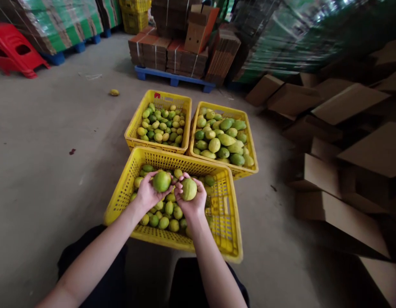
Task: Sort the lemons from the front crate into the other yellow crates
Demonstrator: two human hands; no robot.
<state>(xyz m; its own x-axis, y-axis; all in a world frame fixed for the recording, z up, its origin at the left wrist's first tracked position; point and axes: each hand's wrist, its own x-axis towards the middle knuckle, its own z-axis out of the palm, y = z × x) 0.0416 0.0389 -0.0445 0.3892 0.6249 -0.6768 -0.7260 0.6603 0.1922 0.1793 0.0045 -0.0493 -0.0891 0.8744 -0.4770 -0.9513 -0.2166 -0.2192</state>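
My left hand (149,193) is closed round a green lemon (161,181). Beside it, my right hand (195,202) grips a paler, yellow-green lemon (189,189). Both hands are above the nearest yellow crate (228,201), in which several green and yellow lemons (169,208) lie. The fingers of the two hands almost meet; whether they touch I cannot tell. Behind stand two more yellow crates: the left crate (131,136) holds smaller lemons (159,125), the right crate (249,164) larger green and yellow lemons (228,140).
One lemon (113,92) lies on the grey floor (72,119). Open cardboard boxes (335,201) crowd the right side. At the back, flattened cartons (187,60) are stacked on a blue pallet (174,79). A red stool (20,49) and wrapped pallet loads (63,21) stand at the left.
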